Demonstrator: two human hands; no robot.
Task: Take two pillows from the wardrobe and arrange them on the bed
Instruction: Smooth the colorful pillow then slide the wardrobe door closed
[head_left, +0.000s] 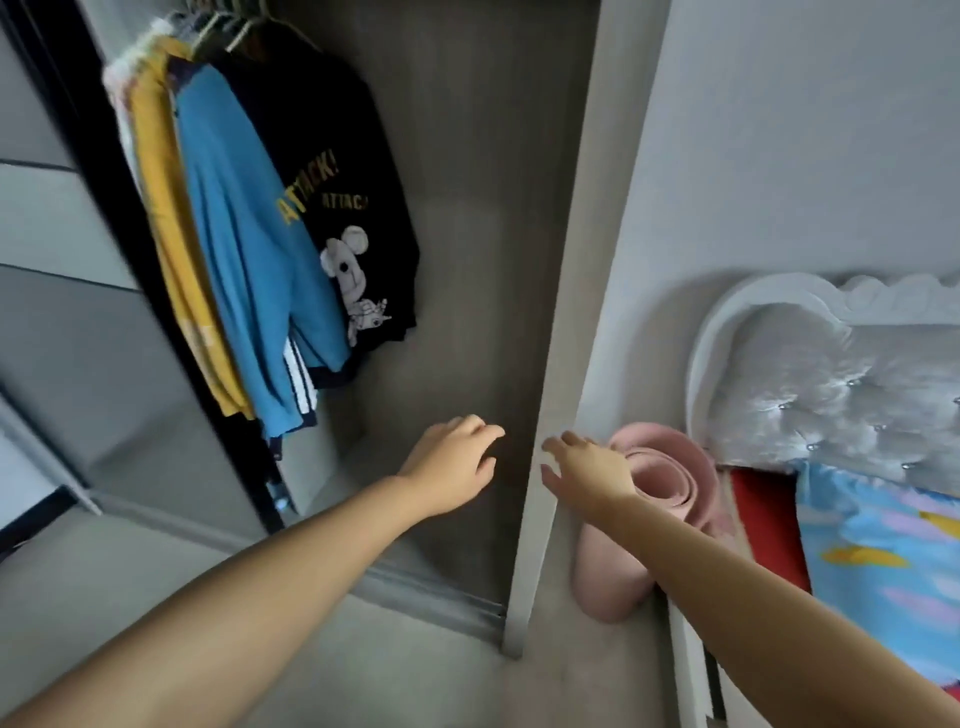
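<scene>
The wardrobe (467, 218) stands open in front of me, with grey inner walls and hanging clothes at the upper left. No pillow shows inside it. My left hand (452, 465) reaches into the opening, fingers apart, holding nothing. My right hand (587, 470) stretches out beside the wardrobe's right side panel (566, 322), fingers spread and empty. The bed (878, 545) lies at the right, with a light blue patterned cover and a silver tufted headboard (810, 384).
A yellow shirt, a blue shirt (234, 249) and a black printed shirt (322, 182) hang on a rail. A rolled pink mat (670, 483) leans between wardrobe and bed. The sliding door (62, 312) sits at the left, its floor track (436, 592) below.
</scene>
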